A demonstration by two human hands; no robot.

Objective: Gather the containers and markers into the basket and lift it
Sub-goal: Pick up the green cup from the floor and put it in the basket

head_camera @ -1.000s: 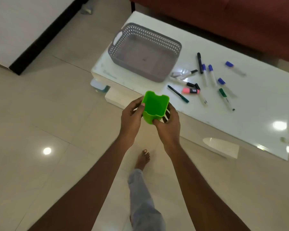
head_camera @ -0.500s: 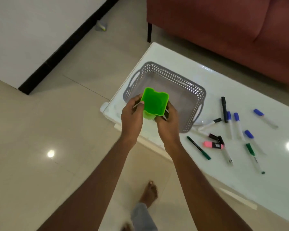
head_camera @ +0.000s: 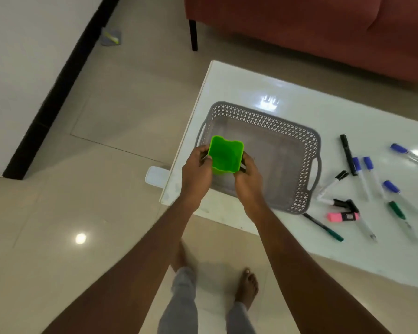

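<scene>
Over the left end of the basket (head_camera: pixel 263 119): the green container (head_camera: pixel 225 156) is held mouth up, with nothing showing inside it. It seems to hang above the basket floor rather than rest on it, though this angle does not settle that.
Left hand (head_camera: pixel 196 169): fingers curled against the container's left wall, thumb up near the rim.
Right hand (head_camera: pixel 247 179): wrapped on the container's right wall. A thin dark sliver shows between these fingers and the plastic, too small to name.
Basket's place: on the white surface (head_camera: pixel 299 92), close to its left corner, with one handle slot at each end. Only its bare grey floor shows inside.
Markers: all lie on the surface to the right of the basket, none inside it. They are a black marker (head_camera: pixel 347 154), several blue-capped markers (head_camera: pixel 358 165), a pink highlighter (head_camera: pixel 343 216), a green-capped marker (head_camera: pixel 396 209) and a thin green pen (head_camera: pixel 323 227) just beside the basket's near right corner.
Done so far: nothing has gone in; the first container looks about to be set down.
Left to do: release the container in the basket, add any other containers (none are in view), collect every marker, then lift the basket by its handles.
</scene>
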